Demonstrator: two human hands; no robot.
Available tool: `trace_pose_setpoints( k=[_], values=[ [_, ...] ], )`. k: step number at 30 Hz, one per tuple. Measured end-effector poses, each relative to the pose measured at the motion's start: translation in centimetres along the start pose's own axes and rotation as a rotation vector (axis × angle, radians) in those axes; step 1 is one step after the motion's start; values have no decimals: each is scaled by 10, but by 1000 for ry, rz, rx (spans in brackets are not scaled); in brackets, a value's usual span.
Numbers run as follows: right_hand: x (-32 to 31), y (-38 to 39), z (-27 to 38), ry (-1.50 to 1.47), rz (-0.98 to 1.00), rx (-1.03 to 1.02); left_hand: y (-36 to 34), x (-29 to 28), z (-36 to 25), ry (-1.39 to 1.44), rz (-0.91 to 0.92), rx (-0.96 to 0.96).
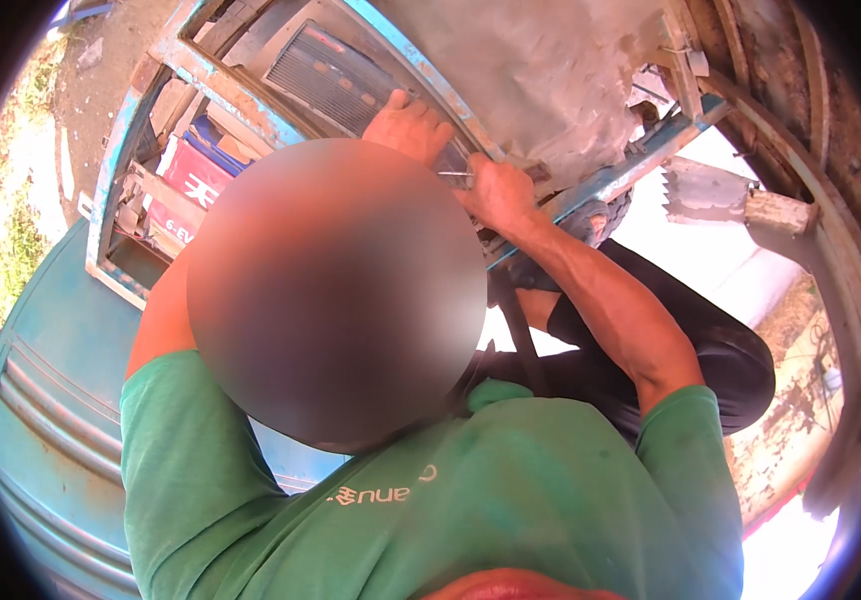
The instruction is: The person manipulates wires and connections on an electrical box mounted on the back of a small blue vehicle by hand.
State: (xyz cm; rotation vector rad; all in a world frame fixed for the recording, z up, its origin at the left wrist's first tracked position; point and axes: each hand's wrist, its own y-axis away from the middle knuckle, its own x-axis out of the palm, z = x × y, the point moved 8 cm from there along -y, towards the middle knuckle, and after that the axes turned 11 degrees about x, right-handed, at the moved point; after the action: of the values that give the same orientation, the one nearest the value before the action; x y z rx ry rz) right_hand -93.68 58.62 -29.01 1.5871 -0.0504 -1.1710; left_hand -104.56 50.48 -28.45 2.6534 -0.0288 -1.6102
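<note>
My left hand (408,127) is at the near end of a grey finned metal unit (325,72), beside a blue-painted frame rail. Its fingers are curled, and whatever lies under them is hidden. A short distance to the right, my right hand (498,192) closes around a thin metal tool (455,174), whose bright shaft points left toward the left hand. The tool's handle is covered by the fingers, so its exact kind does not show. A large blurred round patch hides my left forearm and the area below both hands.
A rusty, blue-painted metal frame (218,85) surrounds the finned unit. Left of it sits a red battery (185,185) with a blue top. Blue metal panels (55,400) stand at lower left. A saw-toothed metal piece (705,190) juts out on the right, near my bent knee (740,350).
</note>
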Motion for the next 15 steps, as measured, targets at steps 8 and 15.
trace_pose_setpoints(
  k=[8, 15],
  values=[
    [-7, 11, 3, -5, -103, -41, 0, 3, -3, -69, 36, -6],
    [72, 69, 3, -95, 94, -7, 4, -2, -6, -14, 71, -29]
  ],
)
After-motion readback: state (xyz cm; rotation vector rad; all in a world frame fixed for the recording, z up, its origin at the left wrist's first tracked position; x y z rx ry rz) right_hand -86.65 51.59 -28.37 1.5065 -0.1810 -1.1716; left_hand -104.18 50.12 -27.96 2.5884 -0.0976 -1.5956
